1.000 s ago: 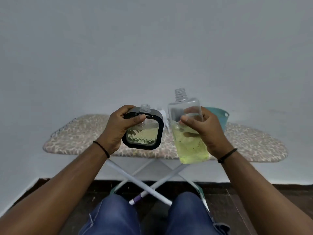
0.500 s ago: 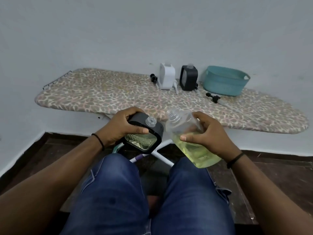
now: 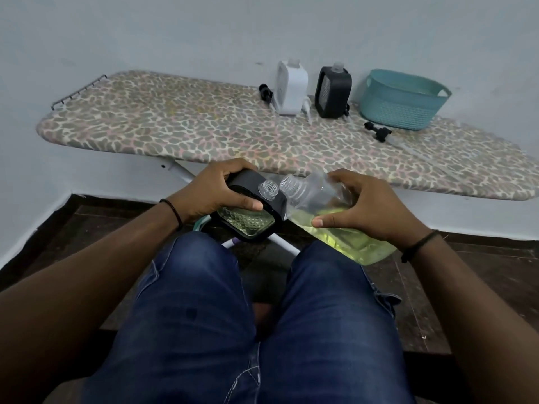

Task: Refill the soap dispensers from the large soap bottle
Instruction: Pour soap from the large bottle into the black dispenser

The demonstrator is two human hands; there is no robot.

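My left hand (image 3: 215, 193) grips a black-framed soap dispenser (image 3: 248, 221) with a clear patterned window, held over my knees with its open neck pointing up and right. My right hand (image 3: 367, 211) grips the large clear soap bottle (image 3: 335, 220), part full of yellow-green soap. The bottle is tilted left, and its open threaded mouth sits right beside the dispenser's neck. On the ironing board (image 3: 175, 126) stand a white dispenser (image 3: 291, 88) and a second black dispenser (image 3: 334, 93), both without pumps.
A teal basket (image 3: 402, 103) stands at the back right of the board. Loose pump heads lie there: a black one (image 3: 377, 131) near the basket, another (image 3: 266, 91) left of the white dispenser. My legs in blue jeans fill the foreground. A pale wall stands behind.
My head has tipped down, bringing the board's top into view. Both hands have come down over my lap, and the large bottle has tilted further left until its mouth meets the dispenser's neck.
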